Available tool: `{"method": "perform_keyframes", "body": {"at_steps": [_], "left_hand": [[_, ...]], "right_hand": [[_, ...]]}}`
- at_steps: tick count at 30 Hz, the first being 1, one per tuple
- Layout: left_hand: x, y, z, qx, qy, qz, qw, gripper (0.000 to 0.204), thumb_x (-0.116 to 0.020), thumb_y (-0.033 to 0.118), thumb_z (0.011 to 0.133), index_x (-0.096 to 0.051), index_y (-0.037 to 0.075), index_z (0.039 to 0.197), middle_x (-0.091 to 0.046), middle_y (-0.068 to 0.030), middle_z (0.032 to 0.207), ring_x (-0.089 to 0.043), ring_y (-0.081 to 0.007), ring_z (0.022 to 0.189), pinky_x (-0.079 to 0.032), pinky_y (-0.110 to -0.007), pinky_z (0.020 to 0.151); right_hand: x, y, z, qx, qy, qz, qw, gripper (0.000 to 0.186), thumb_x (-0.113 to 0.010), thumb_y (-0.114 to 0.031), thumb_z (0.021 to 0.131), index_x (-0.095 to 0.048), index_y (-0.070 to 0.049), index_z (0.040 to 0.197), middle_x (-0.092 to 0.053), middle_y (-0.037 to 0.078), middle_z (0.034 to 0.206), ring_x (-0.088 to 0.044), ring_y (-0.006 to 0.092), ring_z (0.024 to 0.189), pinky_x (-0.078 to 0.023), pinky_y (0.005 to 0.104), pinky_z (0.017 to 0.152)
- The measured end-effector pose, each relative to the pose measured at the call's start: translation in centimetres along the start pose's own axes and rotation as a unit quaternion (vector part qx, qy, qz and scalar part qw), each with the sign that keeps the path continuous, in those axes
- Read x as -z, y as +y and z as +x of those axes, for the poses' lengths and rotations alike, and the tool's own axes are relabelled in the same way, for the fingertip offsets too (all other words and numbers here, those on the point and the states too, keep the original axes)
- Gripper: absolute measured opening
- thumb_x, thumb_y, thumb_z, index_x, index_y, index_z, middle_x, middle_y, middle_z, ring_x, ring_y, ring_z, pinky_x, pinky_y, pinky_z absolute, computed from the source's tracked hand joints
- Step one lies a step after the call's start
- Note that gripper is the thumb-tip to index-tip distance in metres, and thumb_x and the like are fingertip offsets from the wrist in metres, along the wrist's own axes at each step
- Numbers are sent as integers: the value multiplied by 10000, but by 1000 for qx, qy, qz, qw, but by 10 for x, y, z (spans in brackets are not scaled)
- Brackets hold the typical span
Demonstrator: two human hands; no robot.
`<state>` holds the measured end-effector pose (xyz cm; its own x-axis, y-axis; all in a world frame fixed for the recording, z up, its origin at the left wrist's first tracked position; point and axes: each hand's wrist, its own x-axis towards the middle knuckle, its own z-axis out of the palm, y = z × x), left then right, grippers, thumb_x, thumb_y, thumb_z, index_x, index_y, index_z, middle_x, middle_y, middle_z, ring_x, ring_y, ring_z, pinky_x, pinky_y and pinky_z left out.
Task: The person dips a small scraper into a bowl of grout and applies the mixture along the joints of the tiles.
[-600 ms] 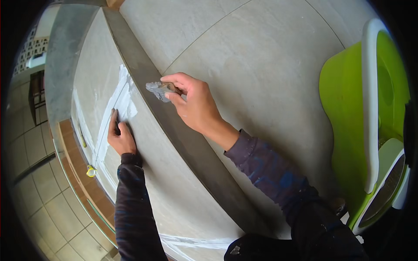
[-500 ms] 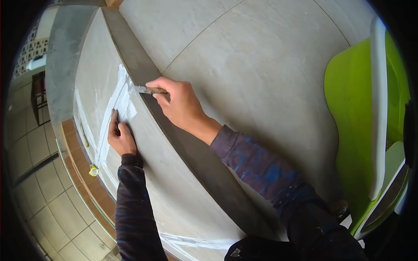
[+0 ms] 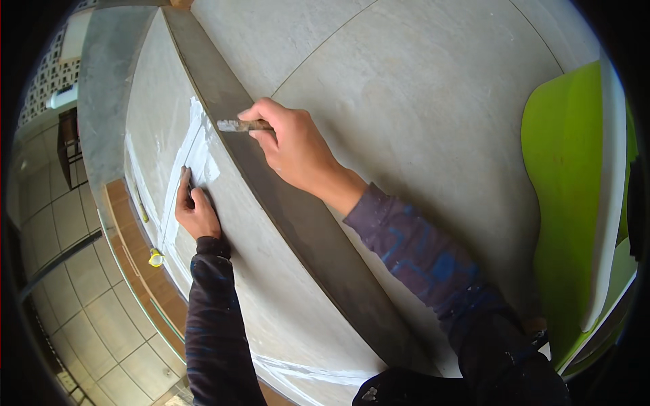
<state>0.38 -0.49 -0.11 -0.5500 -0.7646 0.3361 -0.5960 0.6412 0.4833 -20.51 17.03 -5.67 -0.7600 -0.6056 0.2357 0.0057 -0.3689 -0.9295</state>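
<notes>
My right hand (image 3: 291, 145) grips a small putty knife (image 3: 237, 126) between thumb and fingers. Its short blade is smeared with white and points left, over the dark strip beside the grey slab (image 3: 271, 264). My left hand (image 3: 197, 213) rests low on the slab, forefinger pointing forward along a thin dark seam. Something slim and dark shows between that finger and the thumb, too small to make out. White paste (image 3: 203, 162) is spread along the seam just ahead of the left fingers and toward the dark strip.
A green and white plastic piece (image 3: 565, 189) stands at the right on large grey tiles (image 3: 420, 115). More white paste (image 3: 318, 373) lines the slab's near end. A small yellow roll (image 3: 156, 257) lies by its left edge, above a lower tiled floor (image 3: 88, 291).
The putty knife in my right hand has lifted away from the white paste, and the hand has shifted slightly up. My left hand stays at the seam. The whole view has shifted a little right.
</notes>
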Motion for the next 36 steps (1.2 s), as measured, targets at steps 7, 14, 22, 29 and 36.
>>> {"method": "perform_keyframes", "body": {"at_steps": [7, 14, 22, 29, 36], "left_hand": [[-6, 6, 1, 14, -3, -7, 1000, 485, -481, 13, 919, -663, -82, 1359, -657, -200, 1439, -607, -267, 1346, -407, -365, 1170], [-5, 6, -2, 4, -4, 5, 1000, 491, -476, 13, 916, -664, -79, 1359, -656, -200, 1441, -601, -265, 1357, -402, -368, 1176], [-8, 7, 0, 5, -8, 8, 1000, 490, -473, 16, 917, -668, -74, 1357, -659, -195, 1438, -603, -267, 1355, -400, -369, 1179], [-5, 10, 1, 19, -6, -14, 1000, 491, -471, 9, 918, -664, -79, 1361, -659, -194, 1438, -601, -260, 1356, -398, -365, 1181], [10, 2, 3, 13, 6, 10, 1000, 491, -477, 9, 914, -667, -75, 1360, -660, -193, 1437, -601, -261, 1357, -399, -366, 1178]], "right_hand": [[-26, 35, 41, 63, -3, -34, 997, 219, -635, 101, 919, -652, 6, 1116, -721, 212, 908, -673, 378, 749, -517, 430, 666], [35, -43, -122, -20, -57, 11, 998, 305, -657, 130, 874, -691, -11, 1142, -760, 159, 1089, -734, 335, 988, -608, 388, 803], [13, -10, -33, -3, 43, -51, 998, 314, -717, 71, 857, -716, 22, 1167, -730, 171, 940, -696, 299, 799, -555, 381, 721], [1, -66, -89, 11, 10, -114, 993, 350, -756, 73, 782, -750, 36, 1130, -669, 115, 866, -649, 265, 803, -548, 349, 729], [17, -46, -58, -37, 59, -11, 997, 282, -728, 39, 895, -728, 23, 1177, -666, 105, 829, -599, 172, 670, -494, 311, 643]]}}
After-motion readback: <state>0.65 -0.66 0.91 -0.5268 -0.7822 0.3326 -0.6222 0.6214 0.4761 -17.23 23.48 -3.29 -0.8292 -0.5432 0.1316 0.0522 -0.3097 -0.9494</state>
